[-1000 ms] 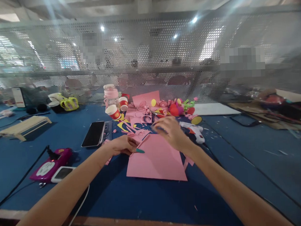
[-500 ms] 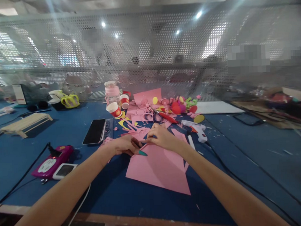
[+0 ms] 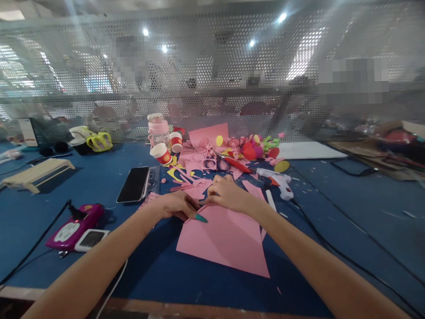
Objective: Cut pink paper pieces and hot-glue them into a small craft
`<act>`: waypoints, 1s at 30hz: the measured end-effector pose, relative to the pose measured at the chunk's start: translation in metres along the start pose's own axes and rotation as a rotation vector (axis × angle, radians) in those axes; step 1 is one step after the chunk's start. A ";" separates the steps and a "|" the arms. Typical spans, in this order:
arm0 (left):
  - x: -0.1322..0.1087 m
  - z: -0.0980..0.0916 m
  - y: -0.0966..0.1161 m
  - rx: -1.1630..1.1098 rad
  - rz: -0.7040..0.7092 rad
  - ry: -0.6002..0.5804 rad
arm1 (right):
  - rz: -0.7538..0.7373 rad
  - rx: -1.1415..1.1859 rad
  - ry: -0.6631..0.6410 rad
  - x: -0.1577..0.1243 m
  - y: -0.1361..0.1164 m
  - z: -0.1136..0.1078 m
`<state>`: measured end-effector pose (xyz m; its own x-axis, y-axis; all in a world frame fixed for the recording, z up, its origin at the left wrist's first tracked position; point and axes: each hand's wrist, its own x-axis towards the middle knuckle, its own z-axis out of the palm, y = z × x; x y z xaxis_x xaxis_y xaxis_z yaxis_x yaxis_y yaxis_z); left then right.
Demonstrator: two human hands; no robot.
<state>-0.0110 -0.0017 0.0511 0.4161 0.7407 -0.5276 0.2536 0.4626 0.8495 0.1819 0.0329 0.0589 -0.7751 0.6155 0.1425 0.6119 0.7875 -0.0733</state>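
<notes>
A pink sheet of craft paper lies in front of me on the blue table, its far edge slightly raised and rolled over. My left hand pinches that edge at its left corner, the thumb with a long teal nail lying along it. Close beside it, my right hand has its curled fingers pressed on the same far edge. The fingertips of both hands nearly meet there, and what lies between them is partly hidden. Pink paper scraps are strewn just beyond my hands.
To the right lie a white glue gun with its cable and a white stick. Scissors rest among the scraps. At left are a black phone, a purple power strip and paper cups. A perforated screen stands behind.
My right fingers have shifted slightly along the far edge and curled closer. My left hand and the pink sheet stay almost where they were.
</notes>
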 end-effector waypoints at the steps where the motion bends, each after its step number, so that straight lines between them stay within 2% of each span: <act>1: 0.000 0.000 0.000 0.000 -0.001 -0.001 | -0.005 0.007 0.002 0.000 0.001 0.001; 5: 0.001 0.000 -0.001 0.016 0.010 -0.008 | -0.031 0.054 0.019 -0.001 0.005 0.003; 16: 0.003 -0.001 -0.004 -0.002 0.016 -0.030 | 0.044 0.211 0.018 -0.002 -0.003 -0.005; 24: -0.001 0.004 0.000 -0.034 0.003 0.029 | 0.041 0.076 0.006 -0.004 0.006 -0.005; 30: 0.000 0.003 -0.002 -0.001 0.002 -0.025 | 0.053 0.185 0.018 -0.006 0.005 -0.009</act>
<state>-0.0084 -0.0043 0.0497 0.4386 0.7289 -0.5257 0.2521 0.4616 0.8505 0.1910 0.0330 0.0665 -0.7390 0.6566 0.1511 0.6108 0.7475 -0.2609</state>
